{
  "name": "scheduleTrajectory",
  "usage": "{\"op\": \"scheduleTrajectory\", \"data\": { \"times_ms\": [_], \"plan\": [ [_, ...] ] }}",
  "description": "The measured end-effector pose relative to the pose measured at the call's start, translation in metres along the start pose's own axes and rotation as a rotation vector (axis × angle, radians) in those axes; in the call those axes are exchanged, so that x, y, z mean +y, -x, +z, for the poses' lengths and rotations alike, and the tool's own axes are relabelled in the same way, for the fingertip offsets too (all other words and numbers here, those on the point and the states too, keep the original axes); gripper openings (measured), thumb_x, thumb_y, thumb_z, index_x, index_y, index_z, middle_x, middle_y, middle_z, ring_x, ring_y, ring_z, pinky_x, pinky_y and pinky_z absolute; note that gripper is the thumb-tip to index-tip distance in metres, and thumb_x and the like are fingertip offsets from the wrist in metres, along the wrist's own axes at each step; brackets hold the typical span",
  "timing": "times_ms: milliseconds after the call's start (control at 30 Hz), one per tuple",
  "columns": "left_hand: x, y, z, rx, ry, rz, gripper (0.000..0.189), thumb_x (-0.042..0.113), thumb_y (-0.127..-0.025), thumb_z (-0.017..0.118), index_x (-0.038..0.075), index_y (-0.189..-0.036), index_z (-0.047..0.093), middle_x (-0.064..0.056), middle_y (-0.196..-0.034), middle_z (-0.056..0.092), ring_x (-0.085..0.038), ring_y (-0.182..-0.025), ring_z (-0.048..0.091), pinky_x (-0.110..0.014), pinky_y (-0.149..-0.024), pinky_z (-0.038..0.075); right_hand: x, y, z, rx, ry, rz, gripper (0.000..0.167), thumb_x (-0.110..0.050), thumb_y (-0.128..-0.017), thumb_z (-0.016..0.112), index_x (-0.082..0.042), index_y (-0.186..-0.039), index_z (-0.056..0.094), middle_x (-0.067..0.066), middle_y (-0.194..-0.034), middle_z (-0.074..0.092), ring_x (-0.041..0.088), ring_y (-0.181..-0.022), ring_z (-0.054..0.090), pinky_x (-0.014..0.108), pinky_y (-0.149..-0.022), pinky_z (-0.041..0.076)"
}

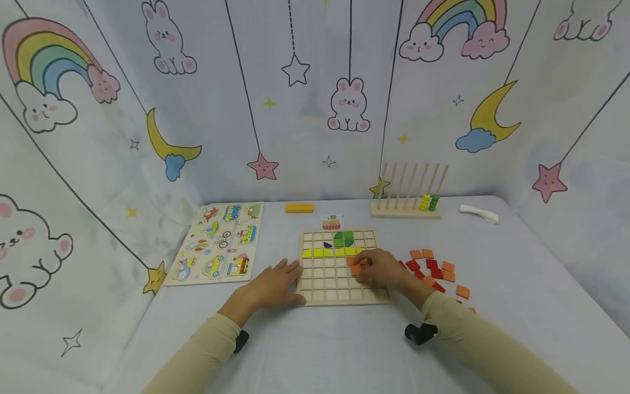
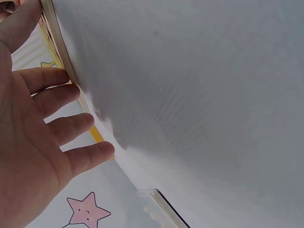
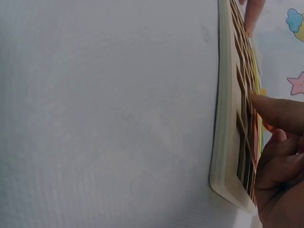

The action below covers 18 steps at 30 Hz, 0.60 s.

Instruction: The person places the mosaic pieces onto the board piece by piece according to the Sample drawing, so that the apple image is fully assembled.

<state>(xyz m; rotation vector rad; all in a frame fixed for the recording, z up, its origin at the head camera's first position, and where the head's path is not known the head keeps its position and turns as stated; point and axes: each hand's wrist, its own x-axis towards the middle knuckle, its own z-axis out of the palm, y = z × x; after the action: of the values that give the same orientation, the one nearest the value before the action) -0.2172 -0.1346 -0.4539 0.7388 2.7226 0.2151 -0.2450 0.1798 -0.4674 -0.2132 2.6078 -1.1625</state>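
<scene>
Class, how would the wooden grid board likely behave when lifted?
The grid board should feel stiff: its edge looks thick and straight. Being flat, it seems unlikely to roll. If tilted, the yellow tiles in its cells might slide out.

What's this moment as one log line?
left hand: touching board, left side | right hand: over board, at orange tile | loose tiles: right of board

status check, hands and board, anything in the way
Left hand touching left edge of square pale wooden grid board. Right hand over board at orange square tile, grip unclear. Red square tiles loose to right, nothing visibly blocking.
</scene>
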Motion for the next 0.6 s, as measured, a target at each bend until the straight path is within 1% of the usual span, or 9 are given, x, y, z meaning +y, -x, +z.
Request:
{"op": "scheduleTrajectory", "data": {
  "times_ms": [100,167,333,400,500,533,600],
  "plan": [
    [0.000,0.000,0.000,0.002,0.002,0.000,0.084,0.058,-0.092,0.068,0.013,-0.157,0.041,-0.005,-0.166,0.033,-0.037,-0.154,0.025,-0.061,-0.119,0.029,-0.001,0.001,0.005,0.032,0.038,-0.014,0.033,-0.015,-0.079,0.084,-0.014,-0.111,0.076,0.004,-0.087,0.059,0.023,-0.083,0.052,0.032,-0.066,0.042],
    [0.000,0.000,0.000,0.001,0.007,-0.001,0.084,0.058,-0.092,0.068,0.013,-0.157,0.040,-0.005,-0.166,0.033,-0.037,-0.154,0.025,-0.061,-0.119,0.029,-0.002,0.001,0.008,0.042,0.044,-0.005,0.032,-0.013,-0.079,0.084,-0.015,-0.110,0.076,0.004,-0.086,0.060,0.022,-0.081,0.052,0.031,-0.065,0.043],
    [0.000,0.000,0.000,0.001,0.002,0.002,0.085,0.059,-0.092,0.067,0.013,-0.158,0.040,-0.005,-0.166,0.033,-0.037,-0.154,0.025,-0.061,-0.119,0.029,-0.003,0.001,0.012,0.057,0.050,0.014,0.033,-0.011,-0.080,0.082,-0.015,-0.112,0.076,0.003,-0.090,0.062,0.021,-0.085,0.052,0.031,-0.068,0.044],
    [0.000,0.000,0.000,0.002,-0.006,0.001,0.085,0.059,-0.092,0.067,0.013,-0.158,0.040,-0.005,-0.166,0.033,-0.036,-0.154,0.025,-0.061,-0.119,0.030,-0.004,0.002,0.012,0.063,0.048,0.009,0.034,-0.011,-0.080,0.082,-0.016,-0.113,0.076,0.004,-0.090,0.061,0.021,-0.085,0.053,0.031,-0.067,0.043],
    [0.001,0.000,-0.001,0.001,-0.008,-0.002,0.084,0.059,-0.092,0.067,0.013,-0.157,0.040,-0.005,-0.166,0.033,-0.036,-0.154,0.025,-0.061,-0.119,0.030,-0.006,0.004,0.005,0.067,0.034,-0.007,0.034,-0.013,-0.082,0.081,-0.016,-0.116,0.075,0.004,-0.089,0.060,0.022,-0.083,0.053,0.031,-0.064,0.043],
    [0.001,0.001,-0.001,0.000,-0.006,-0.003,0.084,0.058,-0.092,0.067,0.013,-0.157,0.040,-0.005,-0.166,0.033,-0.036,-0.154,0.025,-0.061,-0.119,0.030,-0.005,0.006,0.000,0.073,0.024,-0.014,0.034,-0.015,-0.084,0.081,-0.016,-0.117,0.074,0.005,-0.090,0.060,0.022,-0.082,0.053,0.031,-0.063,0.043],
    [0.001,0.001,-0.002,-0.003,0.008,-0.005,0.084,0.058,-0.092,0.068,0.013,-0.157,0.040,-0.005,-0.166,0.033,-0.037,-0.154,0.025,-0.061,-0.119,0.029,-0.001,0.010,-0.017,0.086,0.000,-0.039,0.035,-0.017,-0.088,0.079,-0.014,-0.122,0.072,0.006,-0.092,0.060,0.023,-0.084,0.053,0.032,-0.063,0.045]
  ]
}}
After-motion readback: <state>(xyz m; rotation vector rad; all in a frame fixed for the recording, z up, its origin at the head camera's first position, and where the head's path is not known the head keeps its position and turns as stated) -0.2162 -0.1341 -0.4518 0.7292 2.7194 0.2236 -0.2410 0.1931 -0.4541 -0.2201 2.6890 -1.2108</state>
